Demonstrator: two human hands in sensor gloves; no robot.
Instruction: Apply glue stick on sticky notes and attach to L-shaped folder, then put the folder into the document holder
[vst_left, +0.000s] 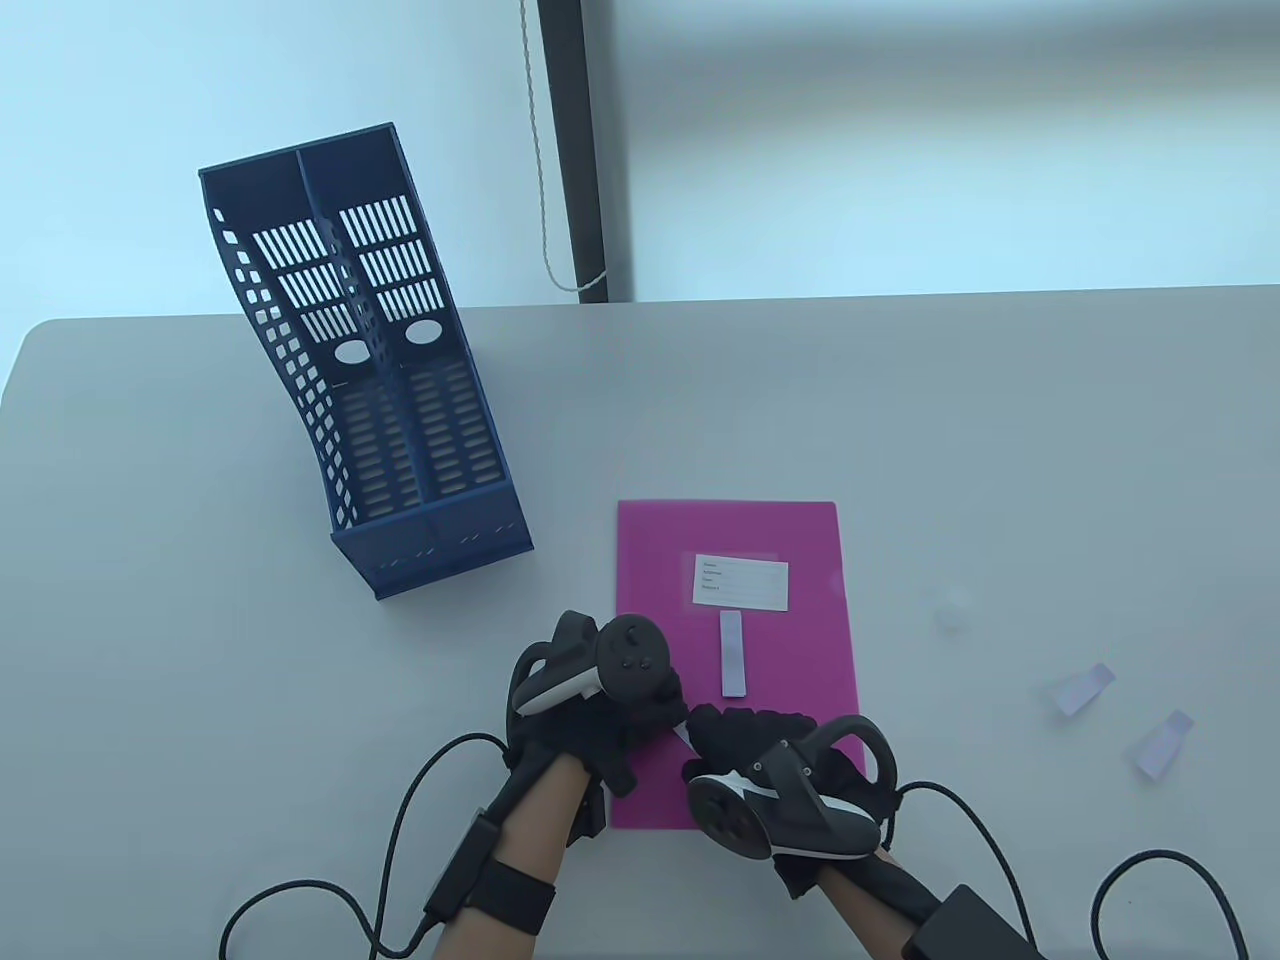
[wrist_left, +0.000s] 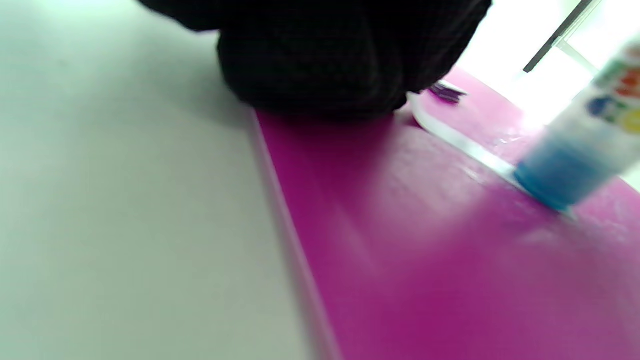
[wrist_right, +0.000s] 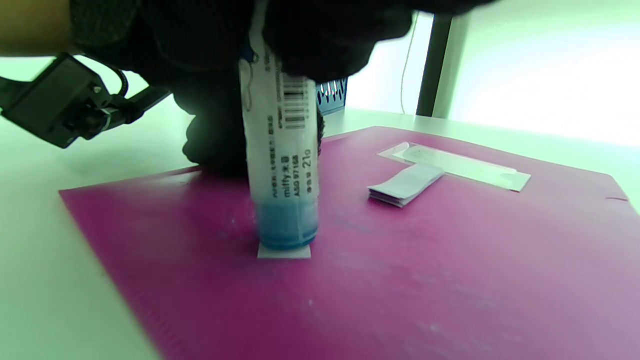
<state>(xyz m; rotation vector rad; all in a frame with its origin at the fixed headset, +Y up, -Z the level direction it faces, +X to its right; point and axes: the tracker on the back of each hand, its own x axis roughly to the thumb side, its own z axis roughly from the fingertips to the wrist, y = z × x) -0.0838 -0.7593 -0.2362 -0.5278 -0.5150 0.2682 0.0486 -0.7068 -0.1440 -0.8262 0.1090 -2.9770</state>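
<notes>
Right hand (vst_left: 775, 765) grips the glue stick (wrist_right: 282, 165) upright, tip down on a sticky note (wrist_right: 284, 251) lying flat on the pink folder (vst_left: 790, 640). Left hand (vst_left: 600, 700), fingers bent, pins the note's far end. Note's long axis runs between the two hands. Document holder (vst_left: 370, 370) stands well off to the left.

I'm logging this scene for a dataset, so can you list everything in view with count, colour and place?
Document holder: one, dark blue, two compartments, far left of table.
Folder: one, magenta, flat at table centre.
Label: one, white, on the folder's upper half.
Sticky note pad: one, pale lilac, on the folder below the label.
Sticky note: one, white strip, under the glue tip.
Glue stick: one, white with blue end, upright on that note.
Loose strips: two, pale, table's right side.
Table: one, grey.
Left hand: black glove, resting on the folder's left edge.
Right hand: black glove, holding the glue stick.
</notes>
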